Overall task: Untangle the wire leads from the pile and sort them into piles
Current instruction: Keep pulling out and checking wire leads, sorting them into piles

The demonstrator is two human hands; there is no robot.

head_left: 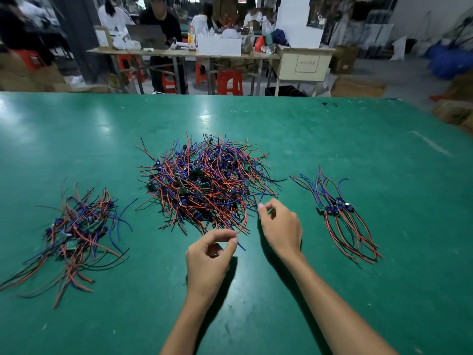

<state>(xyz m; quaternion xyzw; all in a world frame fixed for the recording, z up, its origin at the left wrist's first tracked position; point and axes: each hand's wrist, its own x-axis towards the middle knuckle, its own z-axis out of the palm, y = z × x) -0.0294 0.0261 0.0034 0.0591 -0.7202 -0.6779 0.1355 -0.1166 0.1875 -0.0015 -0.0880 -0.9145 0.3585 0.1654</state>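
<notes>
A big tangled pile (207,180) of red, blue and black wire leads with small green boards lies in the middle of the green table (358,139). A looser sorted pile (76,231) lies at the left. A neat row of leads (343,213) lies at the right. My left hand (208,262) pinches the tip of a wire at the big pile's near edge, and a blue wire end (242,246) pokes out beside the fingers. My right hand (280,226) pinches a blue wire end at the pile's near right edge.
Beyond the table's far edge stand work tables (184,52), red stools (230,82) and cardboard boxes (358,85), with several people seated or standing there. A cream cabinet (304,65) stands at the back right.
</notes>
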